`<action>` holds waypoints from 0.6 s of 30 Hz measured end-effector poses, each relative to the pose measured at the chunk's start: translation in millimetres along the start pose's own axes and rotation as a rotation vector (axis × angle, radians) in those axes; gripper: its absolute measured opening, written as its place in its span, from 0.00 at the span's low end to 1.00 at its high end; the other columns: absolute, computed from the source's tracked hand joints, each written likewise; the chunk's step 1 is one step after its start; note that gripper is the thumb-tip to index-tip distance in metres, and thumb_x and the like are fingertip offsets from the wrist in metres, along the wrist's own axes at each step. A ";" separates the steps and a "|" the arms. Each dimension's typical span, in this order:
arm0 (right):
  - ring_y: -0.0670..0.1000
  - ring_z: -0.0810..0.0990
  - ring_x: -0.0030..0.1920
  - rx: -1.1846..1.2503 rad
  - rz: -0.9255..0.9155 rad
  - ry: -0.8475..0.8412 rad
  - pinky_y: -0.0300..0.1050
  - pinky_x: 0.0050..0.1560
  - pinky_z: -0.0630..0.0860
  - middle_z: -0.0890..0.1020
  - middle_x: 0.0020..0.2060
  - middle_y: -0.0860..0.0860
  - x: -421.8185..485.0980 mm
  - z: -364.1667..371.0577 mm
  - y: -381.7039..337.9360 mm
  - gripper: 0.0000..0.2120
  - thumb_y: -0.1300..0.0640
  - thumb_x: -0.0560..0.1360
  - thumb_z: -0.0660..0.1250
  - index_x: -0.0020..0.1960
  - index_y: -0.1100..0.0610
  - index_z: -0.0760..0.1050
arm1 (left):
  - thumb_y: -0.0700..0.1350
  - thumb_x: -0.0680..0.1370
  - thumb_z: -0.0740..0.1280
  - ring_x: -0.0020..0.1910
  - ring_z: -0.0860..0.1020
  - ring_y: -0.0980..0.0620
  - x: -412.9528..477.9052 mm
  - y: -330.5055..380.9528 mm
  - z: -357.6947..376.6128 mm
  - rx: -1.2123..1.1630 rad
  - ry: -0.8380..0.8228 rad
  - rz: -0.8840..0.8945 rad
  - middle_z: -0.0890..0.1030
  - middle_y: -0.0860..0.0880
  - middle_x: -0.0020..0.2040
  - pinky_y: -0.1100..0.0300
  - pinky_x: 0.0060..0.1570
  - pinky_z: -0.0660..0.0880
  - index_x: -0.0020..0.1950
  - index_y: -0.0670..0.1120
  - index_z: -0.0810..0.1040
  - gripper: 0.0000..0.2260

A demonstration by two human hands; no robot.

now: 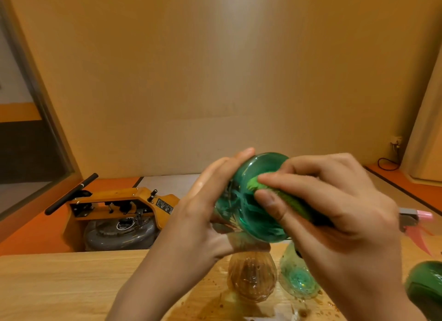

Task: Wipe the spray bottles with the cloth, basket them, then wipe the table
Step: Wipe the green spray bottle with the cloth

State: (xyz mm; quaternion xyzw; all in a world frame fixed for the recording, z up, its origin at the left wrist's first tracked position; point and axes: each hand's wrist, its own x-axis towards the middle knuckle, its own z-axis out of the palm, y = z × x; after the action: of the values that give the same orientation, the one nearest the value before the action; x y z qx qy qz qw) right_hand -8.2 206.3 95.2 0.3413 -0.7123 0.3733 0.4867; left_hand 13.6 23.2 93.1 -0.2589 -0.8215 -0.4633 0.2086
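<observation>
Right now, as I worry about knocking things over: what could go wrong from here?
The left hand holds the translucent green plastic spray bottle in the air while the right hand presses the green cloth on it; a slip might drop it onto the amber plastic bottle below.

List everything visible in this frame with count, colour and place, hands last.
table: one, light wood, foreground
held bottle: one, translucent green, raised, base toward camera
cloth: one, green, pressed on the held bottle's base
amber bottle: one, brown, on the table under the held bottle
clear bottle: one, teal-tinted, on the table right of the amber bottle
dark bottle: one, dark green, right edge, cropped
spray head: one, pink and grey, far right
stains: several, brown, on the table around the bottles
machine: one, orange, floor beyond the table
left hand: one, grips the held bottle
right hand: one, pinches the cloth
</observation>
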 end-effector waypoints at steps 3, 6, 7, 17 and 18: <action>0.53 0.77 0.49 0.015 -0.051 -0.063 0.41 0.51 0.73 0.82 0.47 0.47 -1.3 0.6 -0.5 0.07 0.53 0.76 0.74 0.53 0.52 0.86 | 0.60 0.63 0.78 0.56 0.83 0.56 -0.7 -0.8 -2.7 0.005 -0.008 -0.010 0.73 0.70 0.64 0.53 0.56 0.83 0.67 0.82 0.63 0.39; 0.54 0.76 0.47 -0.046 0.002 0.036 0.40 0.50 0.72 0.81 0.46 0.50 -3.1 -0.3 0.7 0.07 0.55 0.76 0.74 0.54 0.54 0.86 | 0.60 0.63 0.78 0.57 0.83 0.54 -0.8 0.9 -0.4 0.027 -0.059 -0.011 0.74 0.67 0.65 0.53 0.57 0.82 0.68 0.82 0.62 0.40; 0.54 0.76 0.47 -0.062 0.016 0.056 0.39 0.49 0.71 0.81 0.46 0.50 -3.0 -0.5 0.7 0.08 0.55 0.76 0.74 0.54 0.55 0.86 | 0.60 0.63 0.78 0.57 0.83 0.53 -0.5 1.4 0.3 0.031 -0.074 -0.009 0.74 0.66 0.66 0.53 0.57 0.82 0.69 0.81 0.62 0.40; 0.51 0.77 0.46 0.009 -0.006 -0.070 0.40 0.47 0.72 0.80 0.47 0.49 -1.8 -3.3 2.9 0.07 0.52 0.77 0.73 0.53 0.52 0.86 | 0.59 0.64 0.79 0.56 0.83 0.53 -0.2 -0.4 -2.7 0.018 -0.110 -0.030 0.73 0.67 0.66 0.51 0.56 0.82 0.70 0.78 0.64 0.40; 0.52 0.77 0.46 -0.003 0.004 -0.041 0.41 0.47 0.73 0.80 0.47 0.49 -2.6 -2.0 2.0 0.06 0.53 0.77 0.74 0.53 0.52 0.86 | 0.59 0.64 0.78 0.56 0.83 0.53 -0.1 -0.1 -2.2 0.026 -0.108 -0.027 0.73 0.68 0.66 0.51 0.55 0.83 0.70 0.79 0.64 0.40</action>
State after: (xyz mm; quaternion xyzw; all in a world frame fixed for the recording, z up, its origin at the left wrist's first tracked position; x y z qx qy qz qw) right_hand -8.3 209.4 92.8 0.3467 -0.7234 0.3659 0.4717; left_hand 13.9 21.1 94.0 -0.2700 -0.8408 -0.4408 0.1609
